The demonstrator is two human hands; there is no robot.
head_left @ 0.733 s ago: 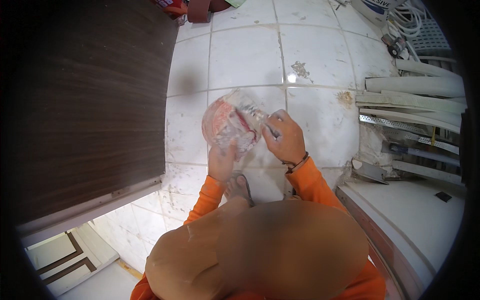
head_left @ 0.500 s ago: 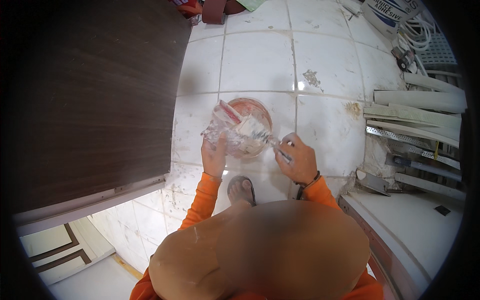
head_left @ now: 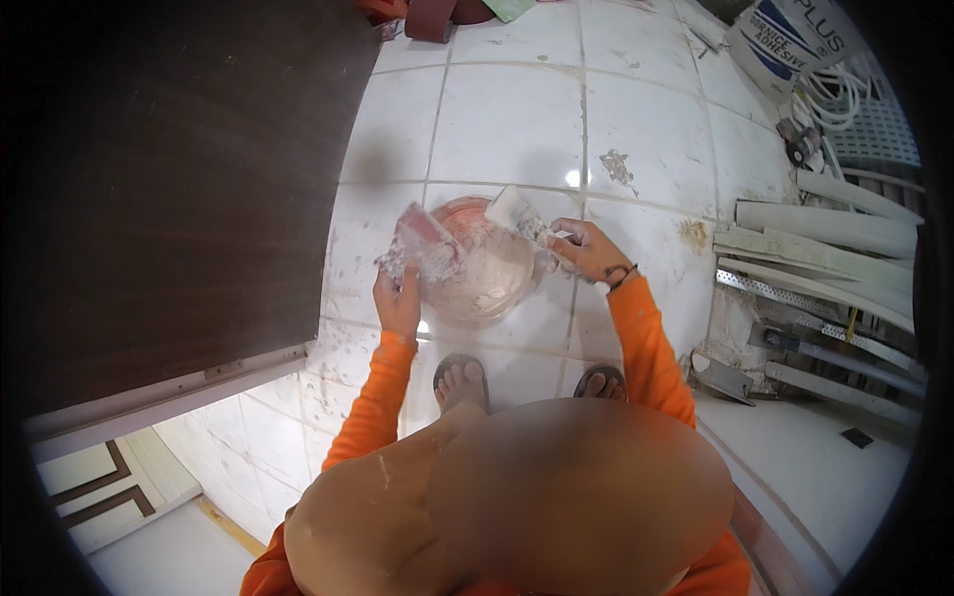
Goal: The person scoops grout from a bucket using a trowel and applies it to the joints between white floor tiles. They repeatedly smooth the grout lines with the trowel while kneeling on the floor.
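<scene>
Head view: clock hours here run around the bucket (head_left: 465, 211), with 12 toward the top edge. The bucket stands on the tiled floor (head_left: 517, 119) between the two hands, with pale paste (head_left: 489, 273) in it. At 8 o'clock the left hand (head_left: 399, 300) grasps a reddish blade (head_left: 425, 228) smeared with white, which reaches toward 10; blur hides its exact shape. At 3 o'clock the right hand (head_left: 584, 248) grips a scraper (head_left: 510, 210), its pale face pointing to 1. The two tools are apart; whether either touches the rim cannot be told.

The step in hand looks like handling paste with both tools. To do it well, the person would best hold both faces over the bucket's mouth so drips fall inside, draw one flat along the other with light, even pressure, and spare the bucket any knock, since neither hand steadies it.

Around them, a foot (head_left: 460, 384) at 6 and another (head_left: 601, 384) between 4 and 5 limit room on the near side. A dark panel (head_left: 199, 149) fills 9 to 10, likely hemming the left elbow. Strips (head_left: 830, 221) lie piled at 3, a loose trowel (head_left: 723, 377) at 4, and a sack (head_left: 770, 60) and cable (head_left: 833, 104) at 2, all well apart from the bucket. A brown band (head_left: 429, 20) lies near 12.
</scene>
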